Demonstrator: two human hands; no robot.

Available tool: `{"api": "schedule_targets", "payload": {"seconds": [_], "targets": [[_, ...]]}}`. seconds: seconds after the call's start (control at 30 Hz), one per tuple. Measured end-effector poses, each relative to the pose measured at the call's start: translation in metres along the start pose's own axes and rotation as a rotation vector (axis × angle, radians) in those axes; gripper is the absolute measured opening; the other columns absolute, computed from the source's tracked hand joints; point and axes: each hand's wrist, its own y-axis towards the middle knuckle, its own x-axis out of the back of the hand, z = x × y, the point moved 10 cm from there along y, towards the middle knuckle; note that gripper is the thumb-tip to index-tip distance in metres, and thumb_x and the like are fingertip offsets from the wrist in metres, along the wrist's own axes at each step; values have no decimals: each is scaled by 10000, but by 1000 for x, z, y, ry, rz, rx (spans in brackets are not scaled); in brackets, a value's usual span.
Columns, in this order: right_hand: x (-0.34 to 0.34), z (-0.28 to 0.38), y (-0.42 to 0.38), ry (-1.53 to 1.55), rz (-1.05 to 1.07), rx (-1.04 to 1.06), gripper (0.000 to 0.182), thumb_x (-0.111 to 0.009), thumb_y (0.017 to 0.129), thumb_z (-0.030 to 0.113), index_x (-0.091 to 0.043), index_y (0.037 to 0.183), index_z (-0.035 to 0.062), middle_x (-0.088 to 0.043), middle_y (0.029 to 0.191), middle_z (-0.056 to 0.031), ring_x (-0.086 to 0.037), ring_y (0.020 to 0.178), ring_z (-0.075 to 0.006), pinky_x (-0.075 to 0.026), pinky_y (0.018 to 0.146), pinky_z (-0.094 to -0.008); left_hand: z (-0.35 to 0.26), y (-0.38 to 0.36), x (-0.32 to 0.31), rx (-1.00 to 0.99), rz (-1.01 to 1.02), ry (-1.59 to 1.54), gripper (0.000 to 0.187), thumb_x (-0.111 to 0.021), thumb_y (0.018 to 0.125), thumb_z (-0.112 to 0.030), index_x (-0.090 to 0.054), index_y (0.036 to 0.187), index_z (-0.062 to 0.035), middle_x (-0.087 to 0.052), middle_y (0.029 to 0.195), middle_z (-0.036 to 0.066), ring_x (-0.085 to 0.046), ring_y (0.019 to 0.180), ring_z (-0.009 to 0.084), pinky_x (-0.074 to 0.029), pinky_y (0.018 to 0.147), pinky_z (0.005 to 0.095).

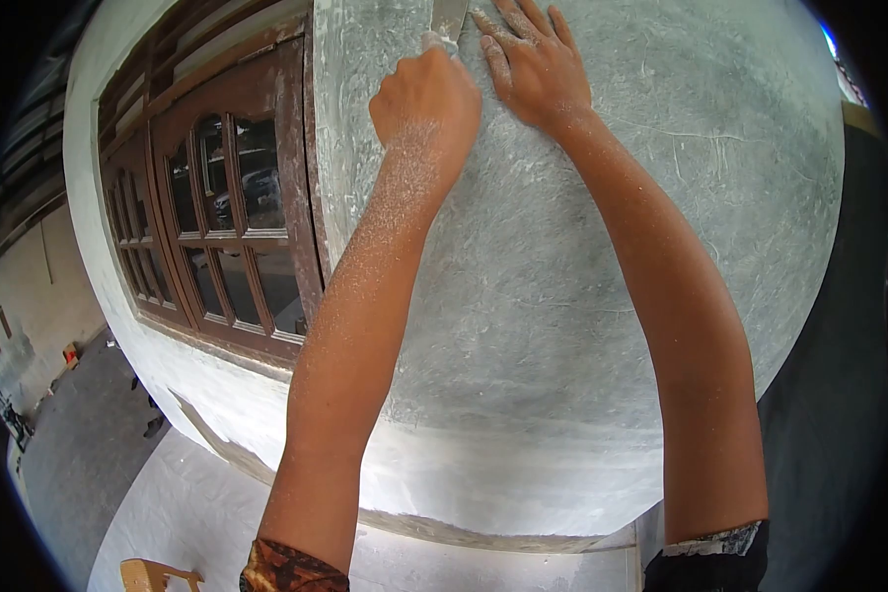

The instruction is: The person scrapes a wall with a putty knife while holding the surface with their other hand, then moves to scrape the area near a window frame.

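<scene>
My left hand (427,97) is closed in a fist around the handle of a scraper. The metal blade of the scraper (449,16) points up against the wall and runs out of the top of the view. Its handle is mostly hidden by my fingers. Close to the right of the blade, my right hand (537,61) lies on the wall with its fingers spread, holding nothing. Under both hands is a grey plastered wall (523,257) with pale scratches and patches. White dust speckles my hands and my left forearm.
Left of my arm, a brown wooden window (217,197) with glass panes is set in the wall. A yellowish wooden object (148,574), partly cut off, stands at the bottom left. Farther left lies a grey floor (79,454) beside another wall.
</scene>
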Motion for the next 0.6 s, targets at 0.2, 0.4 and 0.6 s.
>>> {"api": "schedule_targets", "payload": {"seconds": [0.2,0.4,0.6], "targets": [[-3,1,-1,-42,17,-1,501,-406,1057,272,-525,1490,50,-363,1648,-149,-258,1556,-317,-134,1286,-489,8,-30,-7,78,112,51,469,-525,1011,-341,-608,1388,-75,-728,1057,268,-710,1026,447,-555,898,556],[0,0,-1,1,7,-8,502,-405,1058,276,-522,1492,51,-366,1646,-147,-255,1558,-313,-136,1287,-487,2,3,2,-13,7,38,465,-519,1018,-352,-616,1396,-99,-732,1044,270,-716,1005,449,-560,888,552],[2,0,-1,3,-4,-12,503,-412,1053,272,-523,1489,47,-372,1643,-147,-259,1557,-312,-137,1287,-484,11,-26,-11,72,93,53,452,-508,1020,-352,-632,1366,-90,-732,1052,267,-711,1008,458,-562,886,553]]}}
